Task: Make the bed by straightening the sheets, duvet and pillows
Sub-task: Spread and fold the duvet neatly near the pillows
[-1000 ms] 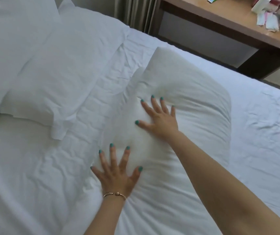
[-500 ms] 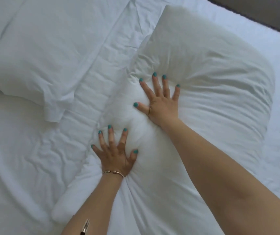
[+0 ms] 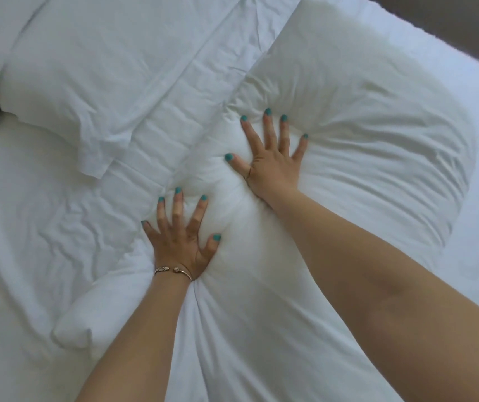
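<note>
Head-camera view looked down at a plump white cotton pillow (image 3: 348, 140) lying slantwise across the rumpled white bedsheet (image 3: 29, 227), its far corner toward the bed's edge and its near end running out of sight under the person's arms. Both hands lay flat on it with fingers straight and spread wide, gripping nothing. The left hand (image 3: 178, 242), with a thin gold bangle (image 3: 173, 269) at the wrist, pressed the pillow's left edge, its little finger close to the sheet; whether that fingertip touched pillow or sheet I could not tell. The right hand (image 3: 273, 166) pressed farther up, near the pillow's middle, the stuffing bulging between the two palms and puffing up beyond the right fingertips. A second white pillow in a loose creased case (image 3: 101, 68) lay to the upper left, apart from the pressed one, with a strip of sheet between them.

Compared with a second before, the hands kept nearly the same places on the pillow, but the view had tipped down and drawn closer: the wooden desk and its clutter had left the frame, leaving only a dark strip (image 3: 464, 24) at the upper right.
</note>
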A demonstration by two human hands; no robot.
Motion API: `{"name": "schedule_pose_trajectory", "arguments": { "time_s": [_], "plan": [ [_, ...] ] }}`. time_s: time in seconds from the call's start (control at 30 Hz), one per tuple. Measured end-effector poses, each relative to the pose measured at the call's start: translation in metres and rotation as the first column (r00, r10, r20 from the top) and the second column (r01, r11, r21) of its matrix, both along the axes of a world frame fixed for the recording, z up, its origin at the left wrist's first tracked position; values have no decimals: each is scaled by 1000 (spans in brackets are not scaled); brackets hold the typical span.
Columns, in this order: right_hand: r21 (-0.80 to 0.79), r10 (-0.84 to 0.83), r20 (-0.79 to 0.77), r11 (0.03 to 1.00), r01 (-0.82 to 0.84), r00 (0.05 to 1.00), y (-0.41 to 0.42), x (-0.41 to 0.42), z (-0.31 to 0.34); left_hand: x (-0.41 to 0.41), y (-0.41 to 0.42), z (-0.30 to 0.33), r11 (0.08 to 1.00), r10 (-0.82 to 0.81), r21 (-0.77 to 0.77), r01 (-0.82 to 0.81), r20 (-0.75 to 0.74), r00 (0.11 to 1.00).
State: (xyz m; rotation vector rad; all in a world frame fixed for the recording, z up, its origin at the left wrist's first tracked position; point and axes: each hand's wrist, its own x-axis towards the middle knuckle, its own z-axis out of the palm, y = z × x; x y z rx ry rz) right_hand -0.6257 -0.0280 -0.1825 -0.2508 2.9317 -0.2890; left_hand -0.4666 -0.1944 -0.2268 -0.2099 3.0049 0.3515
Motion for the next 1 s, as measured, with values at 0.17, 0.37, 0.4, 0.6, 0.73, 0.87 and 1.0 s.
{"name": "schedule_pose_trajectory", "arguments": {
  "time_s": [0.17, 0.37, 0.4, 0.6, 0.73, 0.87, 1.0],
  "plan": [
    [-10, -2, 4, 1000, 2, 1000, 1, 1, 2, 1, 2, 1, 1000, -1, -7, 1, -13, 1000],
    [-47, -10, 120, 999, 16, 993, 1, -7, 10, -2, 1, 7, 1000, -19, 15, 18, 65, 998],
    [-48, -13, 144, 999, 20, 989, 1, -8, 11, -3, 0, 8, 999, -20, 28, 17, 97, 995],
    [-59, -94, 142, 993, 104, 985, -5, 13, 38, 3, -5, 34, 990, -36, 134, 35, 2, 999],
    [-292, -195, 89, 933, 212, 977, -5, 58, 61, -70, -5, 91, 813, 297, 543, -209, -78, 952],
    [-347, -164, 113, 918, 194, 980, -17, 92, 80, -182, 31, 129, 757, -159, 644, 113, 14, 987],
    [-193, -382, 72, 901, 389, 921, -20, 111, 91, -237, 54, 126, 805, -210, 592, -37, 343, 916]
  ]
}}
